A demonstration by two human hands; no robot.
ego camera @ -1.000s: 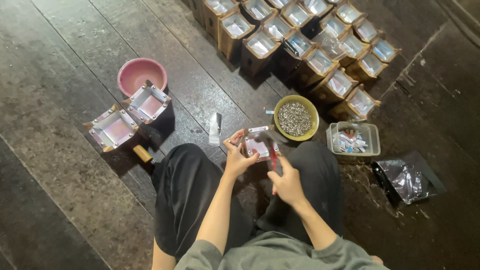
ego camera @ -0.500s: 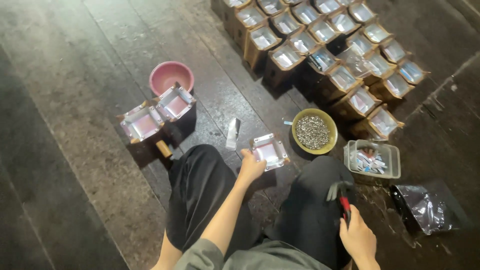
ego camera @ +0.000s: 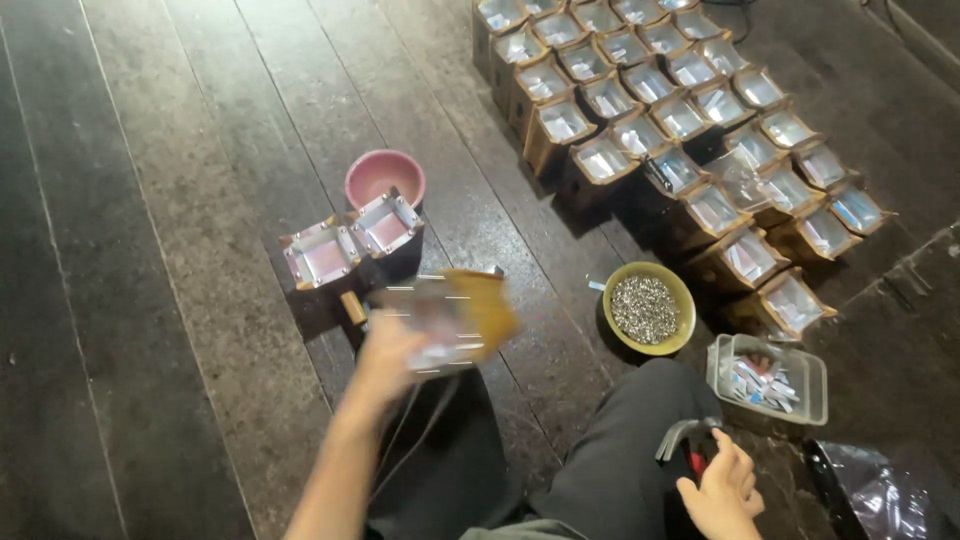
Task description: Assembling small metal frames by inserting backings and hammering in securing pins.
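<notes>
Motion blur smears the small box point(ego camera: 450, 318) in the left hand point(ego camera: 392, 352), yet its make shows: brown card or wood walls with a pale, shiny lining inside, a square mouth, held tilted above the dark floor planks point(ego camera: 150, 250) just in front of the person's knee. The left hand's fingers close around the box from below, gripping it. Just beyond it stand two like boxes point(ego camera: 352, 245), side by side and touching, their silvery linings tinted pink, and behind them a round pink plastic bowl point(ego camera: 384, 177). The right hand point(ego camera: 720, 492) rests low by the right knee, curled around a hammer point(ego camera: 688, 442) with a grey metal head and a red grip; the hand clasps the handle. Near it sits a round yellow-green bowl point(ego camera: 650, 310) heaped with small grey metal pieces, granular and glinting, and beside that a clear rectangular plastic tray point(ego camera: 768, 378) holding little white and blue slips. A crinkled black foil bag point(ego camera: 875, 495) lies at the lower right edge. Farther back, many finished boxes point(ego camera: 680, 120) stand packed in slanting rows, each with a brown shell and a reflective square opening. The planks are weathered, dark and grainy.
</notes>
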